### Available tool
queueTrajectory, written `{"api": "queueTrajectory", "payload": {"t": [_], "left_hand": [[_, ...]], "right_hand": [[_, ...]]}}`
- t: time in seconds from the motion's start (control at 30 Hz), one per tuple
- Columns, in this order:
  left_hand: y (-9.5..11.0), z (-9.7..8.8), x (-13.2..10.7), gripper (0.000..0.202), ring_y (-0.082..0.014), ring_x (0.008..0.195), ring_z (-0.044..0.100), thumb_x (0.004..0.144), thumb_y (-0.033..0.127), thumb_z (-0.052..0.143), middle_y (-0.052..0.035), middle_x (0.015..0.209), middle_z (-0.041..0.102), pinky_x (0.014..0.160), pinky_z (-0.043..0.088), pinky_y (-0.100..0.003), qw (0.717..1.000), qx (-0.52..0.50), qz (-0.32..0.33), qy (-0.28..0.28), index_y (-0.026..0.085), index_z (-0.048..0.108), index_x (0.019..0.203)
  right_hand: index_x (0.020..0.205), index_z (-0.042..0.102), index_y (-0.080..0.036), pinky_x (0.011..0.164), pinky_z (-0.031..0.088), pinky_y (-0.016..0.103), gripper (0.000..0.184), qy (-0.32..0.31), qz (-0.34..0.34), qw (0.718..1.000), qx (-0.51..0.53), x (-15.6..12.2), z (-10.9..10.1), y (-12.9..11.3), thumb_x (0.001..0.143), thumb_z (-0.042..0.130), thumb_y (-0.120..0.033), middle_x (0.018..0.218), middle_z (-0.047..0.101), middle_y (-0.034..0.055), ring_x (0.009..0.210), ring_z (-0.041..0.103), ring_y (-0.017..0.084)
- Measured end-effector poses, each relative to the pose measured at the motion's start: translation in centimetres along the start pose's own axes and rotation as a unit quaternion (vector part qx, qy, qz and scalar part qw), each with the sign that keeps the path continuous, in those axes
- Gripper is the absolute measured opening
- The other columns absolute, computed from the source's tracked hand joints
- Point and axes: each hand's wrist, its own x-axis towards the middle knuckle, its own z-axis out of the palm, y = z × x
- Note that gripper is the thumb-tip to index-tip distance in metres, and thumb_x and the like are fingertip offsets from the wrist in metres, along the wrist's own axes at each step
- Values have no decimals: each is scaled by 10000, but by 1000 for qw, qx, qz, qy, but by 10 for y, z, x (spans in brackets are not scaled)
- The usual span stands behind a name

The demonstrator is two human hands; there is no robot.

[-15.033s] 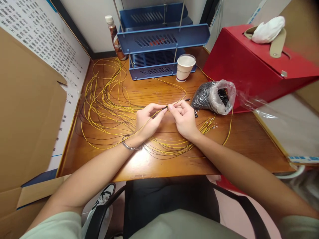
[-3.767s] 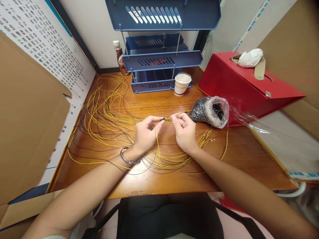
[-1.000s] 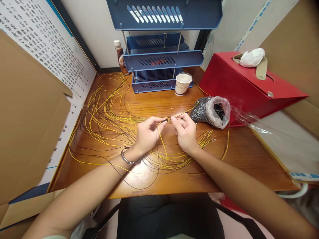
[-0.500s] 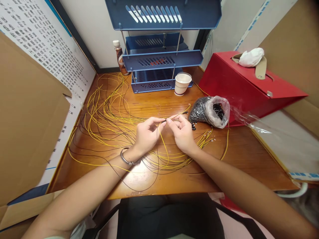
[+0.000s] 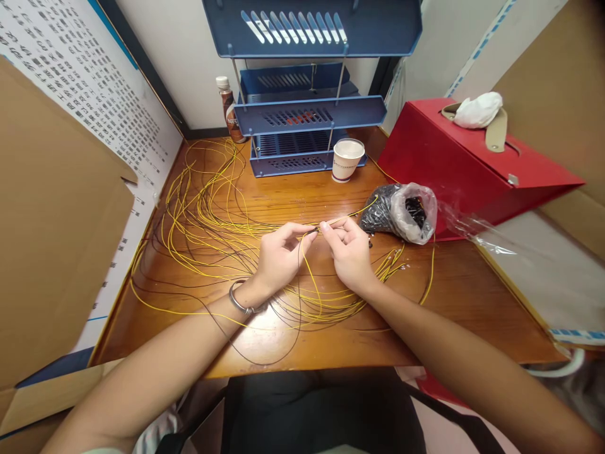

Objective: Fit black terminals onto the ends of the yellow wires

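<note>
My left hand (image 5: pixel 280 253) pinches a thin yellow wire (image 5: pixel 309 268) and a dark one near their ends, above the middle of the wooden desk (image 5: pixel 293 195). My right hand (image 5: pixel 350 251) is closed in a pinch just right of it, on another yellow wire (image 5: pixel 360 209) that runs off toward the bag; the fingertips of both hands nearly touch. A tangle of yellow and dark wires (image 5: pixel 203 214) spreads over the desk's left half and under both wrists. A clear plastic bag of small black parts (image 5: pixel 399 213) lies right of my right hand.
A blue stacked letter tray (image 5: pixel 307 120) stands at the back with a paper cup (image 5: pixel 347 159) in front and a brown bottle (image 5: pixel 227 110) beside it. A red box (image 5: pixel 463 164) sits on the right. Cardboard (image 5: pixel 51 239) walls the left side.
My right hand has shifted slightly right from half a second ago, and the yellow wire's free end has swung up toward the bag. The left hand has stayed still.
</note>
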Motion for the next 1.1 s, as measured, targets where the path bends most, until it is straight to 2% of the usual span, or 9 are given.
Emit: {"api": "queueTrajectory", "payload": {"t": [0.1,0.17,0.3,0.47,0.67,0.8,0.93,1.1], "left_hand": [[1,0,0,170,-83,531,579,873,311,733,-31,743,742,498,445,-203,1000,1,-1,-3,159,759,944],[1,0,0,171,-82,537,578,872,311,735,-34,755,746,507,449,-204,1000,0,3,-1,157,759,943],[2,0,1,176,-97,593,620,871,308,736,-55,816,760,553,486,-214,1000,-5,-1,3,152,758,949],[1,1,1,185,-90,558,600,876,316,731,-52,820,756,520,477,-213,1000,-20,-20,4,155,752,965],[0,1,0,199,-96,559,607,876,336,730,-45,775,747,531,481,-214,1000,-14,-16,2,159,754,962],[0,1,0,193,-107,618,642,876,335,728,-60,833,764,576,507,-220,1000,-15,-15,5,160,756,951],[0,0,1,189,-100,584,619,873,331,728,-55,822,764,548,489,-218,1000,-19,-24,4,163,757,955],[1,0,1,211,-101,568,614,872,350,732,-58,820,760,526,481,-220,999,-23,-25,1,158,751,959]], "right_hand": [[798,554,-196,434,210,230,356,-15,-3,1000,-8,-1,0,3,813,737,-502,527,445,-79,453,309,64],[834,561,-195,429,192,232,327,-16,1,1000,-4,-1,0,4,832,722,-479,514,419,-92,439,281,61],[875,535,-205,414,157,234,335,8,7,1000,28,-2,-1,6,833,718,-483,500,374,-115,412,232,54],[848,509,-208,422,172,231,363,34,-8,999,40,0,-3,4,806,743,-483,527,388,-107,425,265,50],[821,530,-196,424,216,237,358,26,-19,999,12,0,-2,2,818,732,-492,565,419,-88,447,320,53],[837,538,-197,407,195,237,390,10,-3,1000,12,1,-1,3,807,738,-530,525,396,-105,417,292,50],[834,520,-204,394,153,235,422,-28,24,999,9,1,0,5,800,732,-567,479,379,-118,388,256,51],[848,535,-200,409,145,229,368,-6,8,1000,1,0,-2,2,810,739,-505,485,381,-113,408,243,52]]}}
